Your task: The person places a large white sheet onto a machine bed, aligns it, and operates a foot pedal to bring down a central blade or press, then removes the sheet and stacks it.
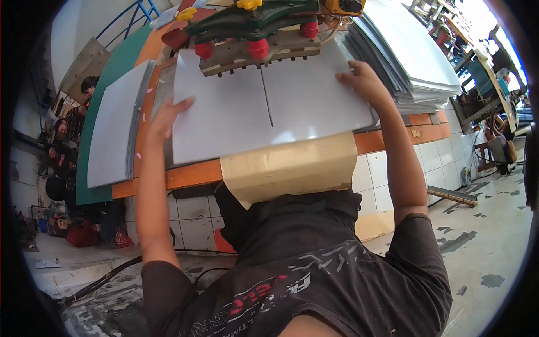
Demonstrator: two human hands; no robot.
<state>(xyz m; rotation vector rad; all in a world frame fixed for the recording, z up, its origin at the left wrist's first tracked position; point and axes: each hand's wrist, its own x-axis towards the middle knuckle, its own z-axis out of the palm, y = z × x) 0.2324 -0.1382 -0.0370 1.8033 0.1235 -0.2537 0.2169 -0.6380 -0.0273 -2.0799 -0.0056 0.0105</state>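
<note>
A large white sheet (224, 118) lies on the worktable in front of me, its far part under a green clamp-like machine (252, 25). At the sheet's left edge is my left hand (167, 117), thumb over the sheet and apart from the fingers. My right hand (365, 84) is at the right edge, thumb and forefinger spread above the white surface. Both hands look open, though some fingers are hidden. A thin dark rod or line (266, 98) runs from the machine's bar (264, 54) toward me. Whether several sheets lie stacked here I cannot tell.
A tall stack of white sheets (415, 50) stands at the right, a lower one (115, 129) at the left. Tan paper (292, 163) hangs over the table's orange front edge (193, 175). Several people are at the far left. A bar (452, 195) lies over the floor at right.
</note>
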